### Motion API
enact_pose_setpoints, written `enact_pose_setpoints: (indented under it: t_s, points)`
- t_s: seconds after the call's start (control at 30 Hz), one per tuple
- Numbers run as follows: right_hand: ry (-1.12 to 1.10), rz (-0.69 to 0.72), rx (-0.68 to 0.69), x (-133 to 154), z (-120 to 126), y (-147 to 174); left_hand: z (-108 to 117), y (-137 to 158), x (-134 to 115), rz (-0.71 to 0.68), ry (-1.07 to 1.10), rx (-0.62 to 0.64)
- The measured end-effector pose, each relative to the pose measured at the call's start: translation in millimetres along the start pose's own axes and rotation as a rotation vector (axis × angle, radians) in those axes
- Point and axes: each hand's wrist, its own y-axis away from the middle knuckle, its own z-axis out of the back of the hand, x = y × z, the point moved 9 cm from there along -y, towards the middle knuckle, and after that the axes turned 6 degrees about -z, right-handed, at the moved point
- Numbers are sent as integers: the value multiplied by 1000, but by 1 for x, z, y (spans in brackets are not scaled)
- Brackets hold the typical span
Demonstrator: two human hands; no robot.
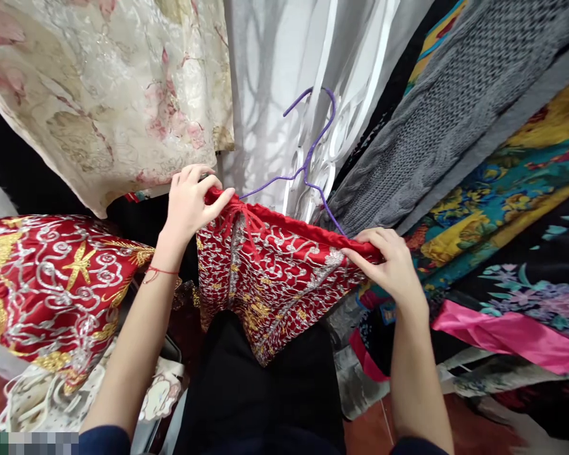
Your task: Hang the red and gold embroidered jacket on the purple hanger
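A red garment [275, 278] with silver and gold embroidery hangs in front of me on a thin purple wire hanger [308, 161]. My left hand [189, 205] pinches the garment's top edge at its left end, by a red tassel knot. My right hand [391, 265] grips the same top edge at its right end, where the hanger's wire meets the cloth. The hanger's hook rises above, in front of a white curtain [275, 76].
A cream floral brocade [109, 95] hangs upper left. A second red embroidered piece [52, 284] lies at left. Right of me hang a grey knit [455, 120], colourful floral fabrics [516, 189] and a pink satin cloth [507, 332]. Black cloth [260, 392] is below.
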Motion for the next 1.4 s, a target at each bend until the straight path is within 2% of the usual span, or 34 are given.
enact_pose_setpoints:
  t_s: [0.07,0.13,0.23,0.33,0.4,0.5,0.53,0.67,0.83,0.9,0.97,1.03,1.17,1.23,1.3,1.4]
  points:
    - [-112,48,134,-11,-3,-5,-1,-4,10,18,21,32]
    - [-80,77,173,-21,-1,-15,-6,-3,16,12,83,90]
    - [157,82,70,-41,10,-37,-15,7,19,29,192,116]
    - [341,78,5,-62,19,-59,-29,30,18,99,283,7]
    - [428,18,-56,-76,32,-69,-43,48,11,143,362,-76]
    - [433,-77,-159,-83,56,-73,-62,62,-6,169,474,-103]
    - [389,-74,-146,-79,59,-73,-64,62,-10,183,497,-102]
    - [130,-54,61,-60,49,-71,-56,46,-2,321,544,-51]
    - [-144,-188,362,-68,26,-71,-46,31,14,398,666,237]
    - [-194,-191,522,-68,18,-67,-43,36,16,415,649,340]
    - [-173,-147,590,-64,17,-63,-40,43,16,434,633,372]
    - [-108,-103,508,-60,21,-65,-37,48,15,454,639,307]
    - [22,-100,104,-57,30,-67,-43,56,18,516,760,30]
    - [6,-139,-76,-60,31,-63,-50,58,19,534,813,-58]
    - [-46,-186,-152,-66,28,-57,-54,57,17,506,798,-67]
    - [-165,-170,-92,-67,21,-50,-44,54,11,405,750,-62]
